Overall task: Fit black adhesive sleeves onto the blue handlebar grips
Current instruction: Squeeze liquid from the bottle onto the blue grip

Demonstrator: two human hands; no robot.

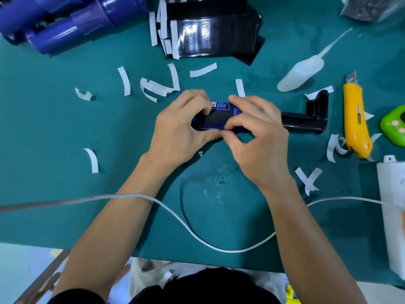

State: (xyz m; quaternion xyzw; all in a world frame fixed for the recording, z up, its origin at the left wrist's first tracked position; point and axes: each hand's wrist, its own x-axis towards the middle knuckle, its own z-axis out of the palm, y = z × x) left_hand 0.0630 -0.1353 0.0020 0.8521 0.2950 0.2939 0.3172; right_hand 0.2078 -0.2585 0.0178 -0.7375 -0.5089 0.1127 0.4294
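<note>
A blue handlebar grip (235,111) lies sideways at the middle of the green mat, mounted on a black L-shaped holder (306,121). A black adhesive sleeve (219,118) with "PRO TA" lettering is wrapped round it. My left hand (182,132) curls round the grip's left end, thumb along the underside. My right hand (256,137) grips the right part, thumb and forefinger pinching the sleeve's lower edge. More blue grips (72,29) lie at the far left. A stack of black sleeves (214,36) with white backing strips sits at the far middle.
Several peeled white backing strips (125,81) litter the green mat (54,128). A white squeeze bottle (300,73), a yellow utility knife (355,119) and a green gadget (394,126) lie to the right. A white box (392,205) and a white cable (197,235) are near me.
</note>
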